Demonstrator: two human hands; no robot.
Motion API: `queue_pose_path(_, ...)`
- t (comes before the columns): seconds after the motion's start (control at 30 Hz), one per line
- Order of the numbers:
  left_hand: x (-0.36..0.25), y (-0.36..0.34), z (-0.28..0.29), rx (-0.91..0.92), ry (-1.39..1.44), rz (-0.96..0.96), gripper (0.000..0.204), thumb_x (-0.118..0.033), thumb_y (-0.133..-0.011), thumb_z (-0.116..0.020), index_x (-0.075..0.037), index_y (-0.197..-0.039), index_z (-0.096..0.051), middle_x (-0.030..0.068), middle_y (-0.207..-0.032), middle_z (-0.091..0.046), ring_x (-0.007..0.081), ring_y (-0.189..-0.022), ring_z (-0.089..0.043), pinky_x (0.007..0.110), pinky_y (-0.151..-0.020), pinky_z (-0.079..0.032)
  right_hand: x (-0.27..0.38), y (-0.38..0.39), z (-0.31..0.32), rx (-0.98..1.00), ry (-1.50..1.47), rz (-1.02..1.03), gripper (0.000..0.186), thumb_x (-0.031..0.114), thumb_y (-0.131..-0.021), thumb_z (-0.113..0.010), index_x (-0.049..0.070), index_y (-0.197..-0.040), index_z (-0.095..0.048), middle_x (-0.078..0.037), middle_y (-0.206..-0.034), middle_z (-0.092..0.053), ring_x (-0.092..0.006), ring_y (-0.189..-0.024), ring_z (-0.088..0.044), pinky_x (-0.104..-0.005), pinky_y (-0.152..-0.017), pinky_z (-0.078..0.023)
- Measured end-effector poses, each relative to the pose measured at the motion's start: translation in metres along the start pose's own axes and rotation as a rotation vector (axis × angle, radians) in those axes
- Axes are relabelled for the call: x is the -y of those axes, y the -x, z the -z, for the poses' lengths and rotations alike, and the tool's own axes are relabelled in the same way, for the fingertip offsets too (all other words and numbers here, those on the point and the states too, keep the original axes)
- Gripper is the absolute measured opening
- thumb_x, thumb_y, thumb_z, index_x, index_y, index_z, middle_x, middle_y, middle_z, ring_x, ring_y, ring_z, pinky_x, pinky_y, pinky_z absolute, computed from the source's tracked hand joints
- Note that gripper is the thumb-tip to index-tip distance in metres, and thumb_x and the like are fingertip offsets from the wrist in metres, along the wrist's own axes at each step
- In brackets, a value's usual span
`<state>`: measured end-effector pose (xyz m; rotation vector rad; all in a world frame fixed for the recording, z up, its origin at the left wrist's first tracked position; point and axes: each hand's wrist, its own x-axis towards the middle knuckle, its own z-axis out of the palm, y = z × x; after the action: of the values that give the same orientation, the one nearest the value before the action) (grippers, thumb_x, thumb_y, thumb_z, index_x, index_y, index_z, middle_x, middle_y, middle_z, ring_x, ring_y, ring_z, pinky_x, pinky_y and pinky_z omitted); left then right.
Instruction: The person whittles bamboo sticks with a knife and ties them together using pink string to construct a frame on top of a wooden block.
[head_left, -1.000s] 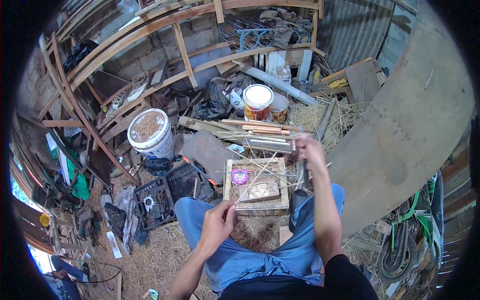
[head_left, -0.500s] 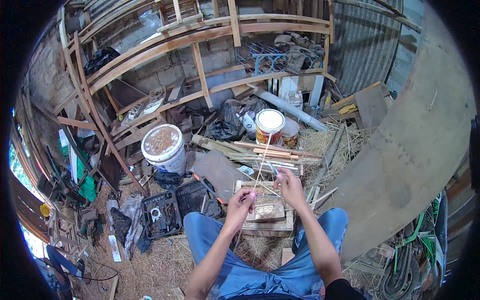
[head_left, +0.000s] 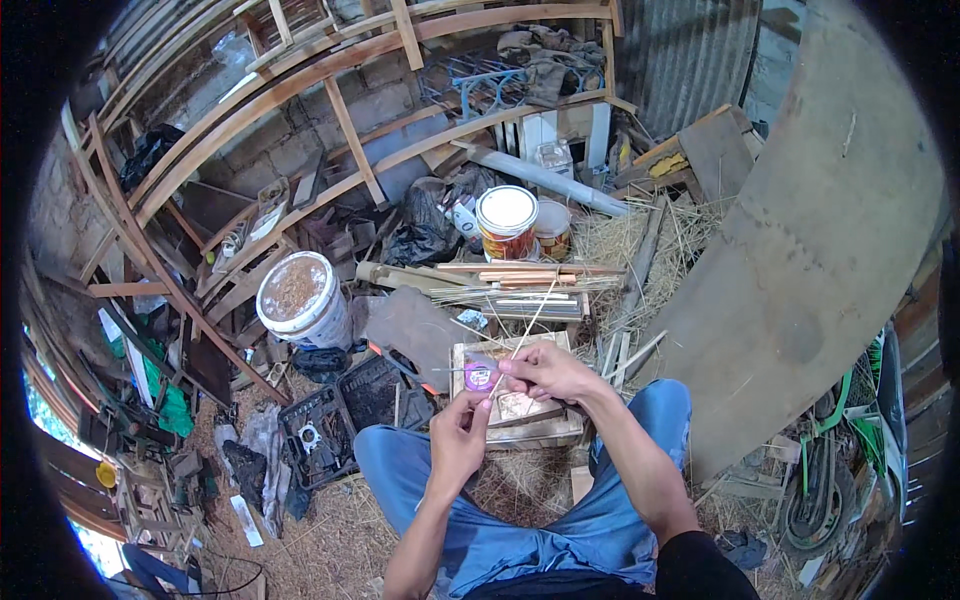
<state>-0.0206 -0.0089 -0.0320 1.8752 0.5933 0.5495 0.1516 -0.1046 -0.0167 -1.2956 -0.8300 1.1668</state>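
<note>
Pinching a thin straw strand (head_left: 520, 345) in both grips, left hand (head_left: 458, 437) at six o'clock, right hand (head_left: 540, 372) above the wooden block (head_left: 515, 405), we judged the weaving barely begun.

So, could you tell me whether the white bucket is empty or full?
Nearly full: the white bucket stands upright with no lid, and brown, sawdust-like material reaches close to its rim.

A straw-strewn dirt floor (head_left: 330, 540) carries a white bucket (head_left: 300, 300), paint cans (head_left: 507, 222) and a black toolcase (head_left: 345, 420).
</note>
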Motion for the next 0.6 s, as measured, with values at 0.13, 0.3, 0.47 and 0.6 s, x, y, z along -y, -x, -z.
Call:
queue_pose_path(0.13,0.006,0.014,0.012,0.074,-0.006,0.002,0.01,-0.007,-0.09,-0.056,0.002,-0.093,-0.06,-0.0004,-0.074,-0.059,0.0039,-0.068,-0.049,0.02,-0.061,-0.04,-0.006,0.002,0.042,-0.241,-0.058,-0.023,0.038,0.034,-0.092,-0.056,-0.003,-0.098,-0.064,0.005,-0.062,-0.048,-0.003,-0.045,-0.034,-0.0199,-0.04,-0.027)
queue_pose_path(0.3,-0.005,0.034,0.02,0.107,0.002,0.053,0.012,-0.009,-0.091,-0.056,0.001,-0.092,-0.06,-0.001,-0.074,-0.058,0.0036,-0.07,-0.049,0.021,-0.064,-0.041,0.001,0.01,0.047,-0.223,-0.096,-0.035,0.034,0.027,-0.092,-0.058,-0.006,-0.098,-0.061,0.003,-0.063,-0.049,-0.0024,-0.046,-0.035,-0.0189,-0.039,-0.025)
queue_pose_path(0.47,-0.014,0.049,0.026,0.117,-0.141,0.038,0.012,-0.01,-0.091,-0.057,0.001,-0.091,-0.061,-0.003,-0.071,-0.056,0.0016,-0.061,-0.044,0.02,-0.053,-0.035,0.001,0.014,0.076,-0.589,-0.28,0.162,0.029,0.025,-0.093,-0.055,-0.002,-0.099,-0.058,0.006,-0.061,-0.042,-0.0023,-0.044,-0.033,-0.018,-0.038,-0.025)
queue_pose_path(0.6,-0.008,0.044,0.04,0.076,0.043,0.064,0.014,-0.011,-0.092,-0.055,0.0,-0.092,-0.062,-0.0047,-0.068,-0.057,0.0033,-0.06,-0.044,0.022,-0.051,-0.036,0.017,0.032,0.073,-0.57,-0.304,0.194,0.033,0.024,-0.094,-0.051,-0.002,-0.114,-0.054,0.006,-0.061,-0.04,-0.0014,-0.042,-0.031,-0.0165,-0.036,-0.023)
